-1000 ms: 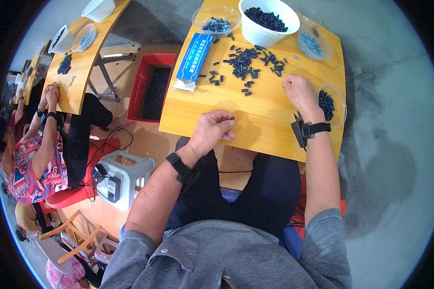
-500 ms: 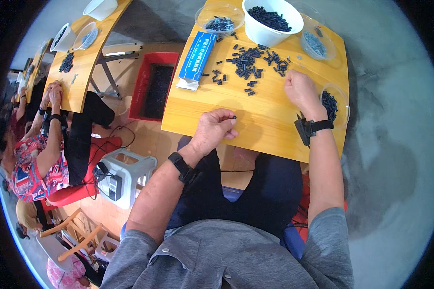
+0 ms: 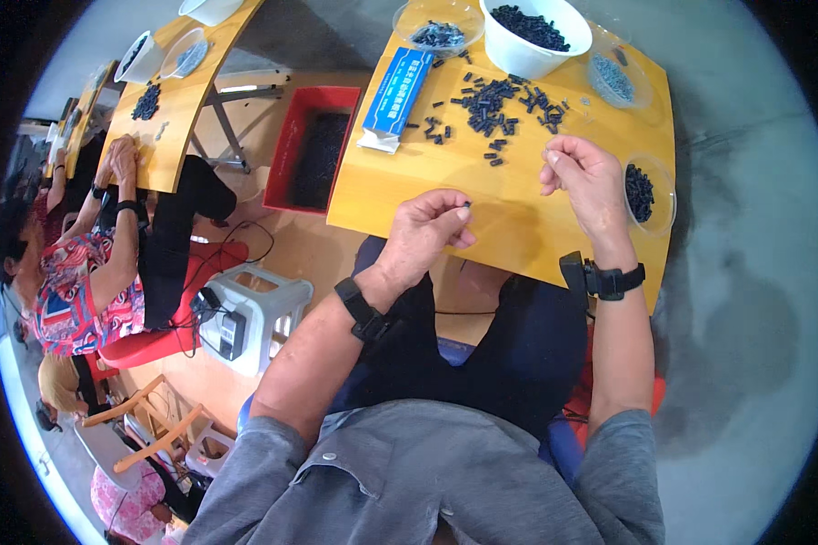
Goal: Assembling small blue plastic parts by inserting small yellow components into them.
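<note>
Your left hand (image 3: 427, 227) pinches a small dark piece (image 3: 466, 204) over the yellow bench (image 3: 509, 227). Your right hand (image 3: 586, 177) hovers at two o'clock, fingers curled (I cannot tell if it holds anything). Loose dark pieces (image 3: 495, 100) lie at twelve, near a white bowl (image 3: 536, 36) and blue packet (image 3: 395, 91). A red bin (image 3: 314, 150) sits on the floor at ten.
</note>
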`<move>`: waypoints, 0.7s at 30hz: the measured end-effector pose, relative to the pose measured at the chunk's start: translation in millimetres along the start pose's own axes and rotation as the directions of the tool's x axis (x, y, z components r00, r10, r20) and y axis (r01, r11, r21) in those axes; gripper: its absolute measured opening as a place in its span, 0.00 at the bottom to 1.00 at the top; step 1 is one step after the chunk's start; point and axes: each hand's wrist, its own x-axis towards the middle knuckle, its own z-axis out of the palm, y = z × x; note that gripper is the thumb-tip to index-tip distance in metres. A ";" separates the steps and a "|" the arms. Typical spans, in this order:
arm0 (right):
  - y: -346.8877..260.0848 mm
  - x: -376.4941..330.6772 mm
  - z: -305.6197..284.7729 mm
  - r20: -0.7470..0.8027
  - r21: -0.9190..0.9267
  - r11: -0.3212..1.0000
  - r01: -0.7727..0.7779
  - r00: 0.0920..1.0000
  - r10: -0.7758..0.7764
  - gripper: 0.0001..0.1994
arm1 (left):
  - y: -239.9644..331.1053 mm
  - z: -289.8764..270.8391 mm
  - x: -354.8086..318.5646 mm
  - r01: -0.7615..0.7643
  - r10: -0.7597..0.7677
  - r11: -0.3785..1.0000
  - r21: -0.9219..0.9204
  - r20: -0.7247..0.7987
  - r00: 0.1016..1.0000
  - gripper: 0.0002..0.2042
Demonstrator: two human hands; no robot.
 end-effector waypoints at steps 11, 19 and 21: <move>-46.6 -68.3 31.6 0.275 0.178 0.982 0.061 0.955 -0.109 0.03 | 38.9 22.9 -44.4 -0.101 0.106 0.992 -0.080 0.057 0.993 0.06; -64.9 -97.0 30.9 0.348 0.081 0.989 0.120 0.927 -0.141 0.04 | 47.7 29.1 -68.8 -0.130 0.128 0.991 0.010 0.129 0.983 0.09; -68.2 -103.7 30.8 0.351 0.062 0.990 0.128 0.926 -0.141 0.05 | 48.0 31.3 -74.8 -0.146 0.143 0.989 0.010 0.129 0.981 0.09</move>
